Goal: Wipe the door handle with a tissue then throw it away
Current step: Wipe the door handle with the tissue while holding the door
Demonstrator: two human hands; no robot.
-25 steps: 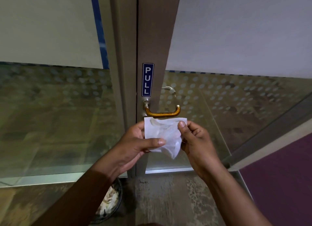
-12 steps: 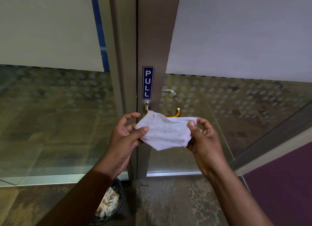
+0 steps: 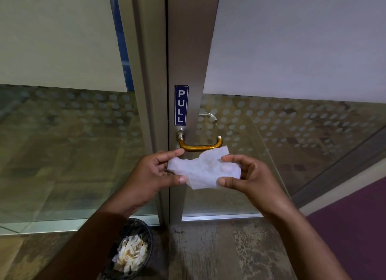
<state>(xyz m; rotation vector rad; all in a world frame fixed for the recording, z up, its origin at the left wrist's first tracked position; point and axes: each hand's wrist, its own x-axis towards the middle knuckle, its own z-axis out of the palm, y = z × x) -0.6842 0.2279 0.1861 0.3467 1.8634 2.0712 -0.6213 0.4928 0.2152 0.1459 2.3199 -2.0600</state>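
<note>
An amber lever door handle sticks out from the grey door frame below a blue PULL sign. Just beneath it I hold a crumpled white tissue stretched between both hands. My left hand pinches its left edge between thumb and fingers. My right hand grips its right side. The tissue's top edge sits right below the handle bar, and I cannot tell if it touches it.
A black mesh waste bin with crumpled paper stands on the floor at the lower left, by the glass panel. The glass door stands at the right, with purple carpet beyond it.
The tissue went from a folded piece to being spread between both hands. My hands have dropped slightly, so the handle bar shows in full above the tissue.
</note>
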